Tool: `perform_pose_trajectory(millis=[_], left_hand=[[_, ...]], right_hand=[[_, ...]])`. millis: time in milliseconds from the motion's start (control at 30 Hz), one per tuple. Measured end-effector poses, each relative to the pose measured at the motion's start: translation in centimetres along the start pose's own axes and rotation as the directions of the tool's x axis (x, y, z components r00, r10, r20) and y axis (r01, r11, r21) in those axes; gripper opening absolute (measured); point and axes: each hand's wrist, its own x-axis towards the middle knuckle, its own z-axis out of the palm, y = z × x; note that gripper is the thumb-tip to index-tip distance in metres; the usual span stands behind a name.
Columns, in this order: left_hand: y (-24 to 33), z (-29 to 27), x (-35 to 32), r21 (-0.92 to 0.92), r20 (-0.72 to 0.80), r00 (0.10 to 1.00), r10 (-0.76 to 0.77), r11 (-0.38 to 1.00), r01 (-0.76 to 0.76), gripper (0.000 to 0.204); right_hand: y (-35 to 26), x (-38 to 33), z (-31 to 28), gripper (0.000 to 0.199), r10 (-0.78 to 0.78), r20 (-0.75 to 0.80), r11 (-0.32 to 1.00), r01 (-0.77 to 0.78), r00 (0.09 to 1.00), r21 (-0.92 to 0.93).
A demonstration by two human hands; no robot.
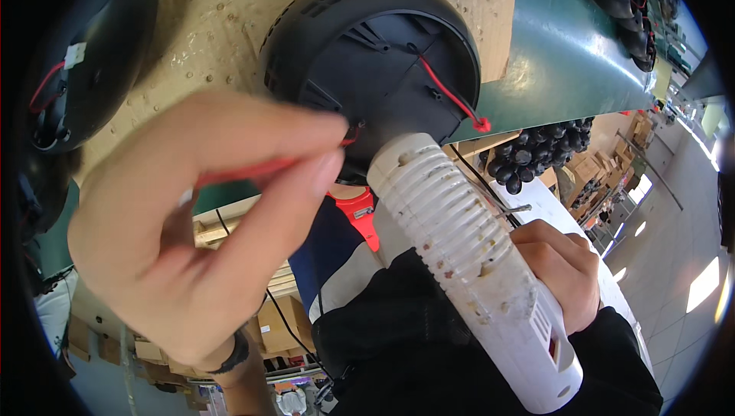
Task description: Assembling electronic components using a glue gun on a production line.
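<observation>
With my left hand [191,232] pinching the red wire [253,171] taut and my right hand [563,270] clenched on the white glue gun [475,263], its nozzle against the black dome housing [375,48] on the tabletop [566,56], I judge gluing underway, needing a steady squeeze next

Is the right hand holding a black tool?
No, the right hand grips a white glue gun aimed at the black housing.

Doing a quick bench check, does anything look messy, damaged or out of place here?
The white glue gun in the right hand is crusted with brownish residue along its ribbed barrel. Otherwise nothing stands out: the left hand pinches a red wire at the black round housing.
</observation>
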Motion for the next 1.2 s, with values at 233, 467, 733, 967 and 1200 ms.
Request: perform_pose_trajectory(millis=[233, 467, 733, 967, 1200], left_hand=[[-1.9, -2.3, -1.6, -0.145, 0.272, 0.906, 0.323, 0.945, -0.293, 0.022], [-1.5, -2.2, -1.1, -0.129, 0.264, 0.911, 0.317, 0.948, -0.292, 0.02], [2.8, -1.2, 0.7, 0.318, 0.125, 0.968, 0.22, 0.915, -0.249, 0.013], [3.0, 0.2, 5.4, 0.336, 0.423, 0.816, 0.393, 0.769, -0.544, 0.027], [2.6, 2.6, 7.4, 0.005, 0.327, 0.82, 0.47, 0.866, -0.499, 0.011]], right_hand=[[-0.6, 0.7, 0.3, 0.029, -0.03, 0.006, 0.997, 0.029, 1.0, 0.065], [-0.2, 0.2, 0.0, 0.028, -0.003, 0.025, 0.999, 0.001, 1.0, 0.045], [0.2, -0.1, 0.0, 0.029, -0.09, -0.034, 0.988, 0.093, 0.995, 0.126], [2.1, -1.1, -1.2, 0.033, -0.066, -0.087, 0.997, 0.069, 0.994, 0.032], [2.2, 0.5, -1.1, 0.031, -0.07, -0.129, 0.997, 0.071, 0.989, 0.001]])
